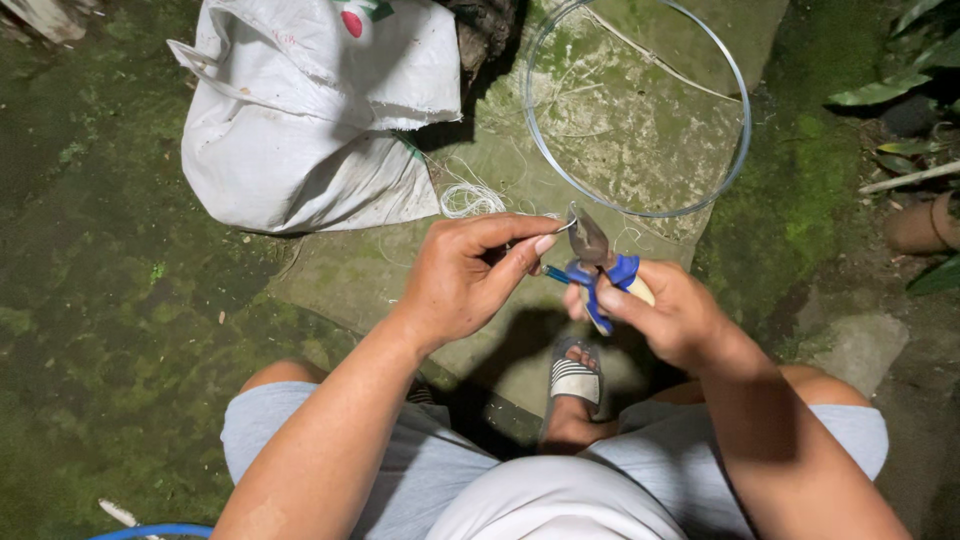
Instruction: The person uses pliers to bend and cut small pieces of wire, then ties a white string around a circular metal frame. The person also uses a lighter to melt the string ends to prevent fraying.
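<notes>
My right hand [672,316] grips a pair of pliers [598,262] with blue and cream handles, jaws pointing up and away from me. My left hand [470,275] pinches the end of a thin metal wire between thumb and forefinger, right at the pliers' jaws. The wire runs on into a large round hoop [742,150] lying on the slab beyond my hands. Both hands are held above my knees, over a mossy concrete slab [350,275].
A white woven sack [310,110] lies at the upper left, with a tangle of thin white string [472,198] beside it. My sandalled foot [574,380] rests below the hands. Mossy ground surrounds the slab; plant leaves [900,85] and a clay pot [925,225] stand at the right.
</notes>
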